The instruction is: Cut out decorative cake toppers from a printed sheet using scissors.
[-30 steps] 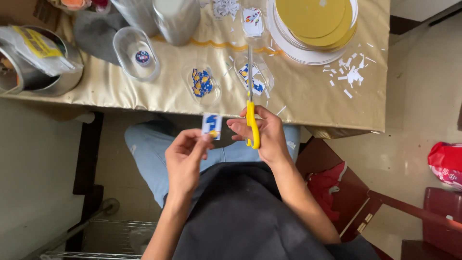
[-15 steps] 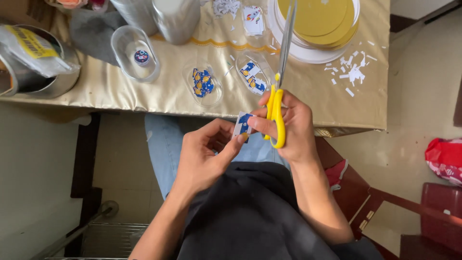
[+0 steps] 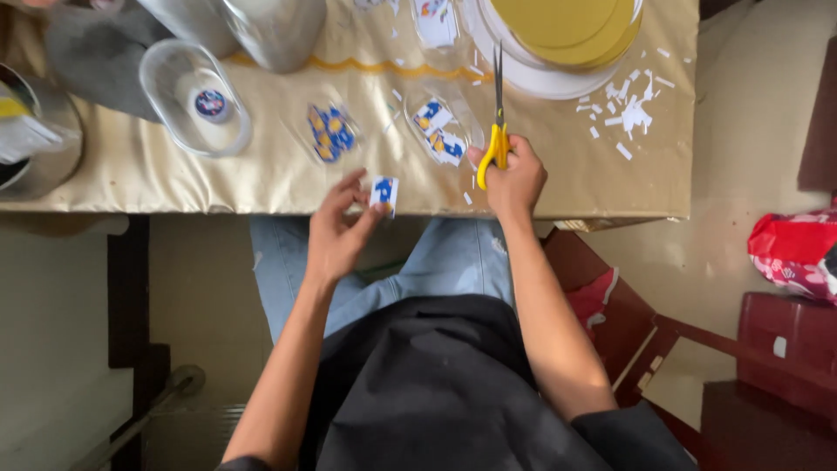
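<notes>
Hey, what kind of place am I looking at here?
Probably a home table used for crafts. A beige tablecloth carries white paper scraps and clear plastic cups of small blue printed cutouts; the right hand holds yellow-handled scissors, the left hand another cutout.

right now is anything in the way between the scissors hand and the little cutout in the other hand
Nothing visible. The right hand with the yellow scissors and the left hand holding the small cutout are apart, with only bare tablecloth edge between them.
</notes>
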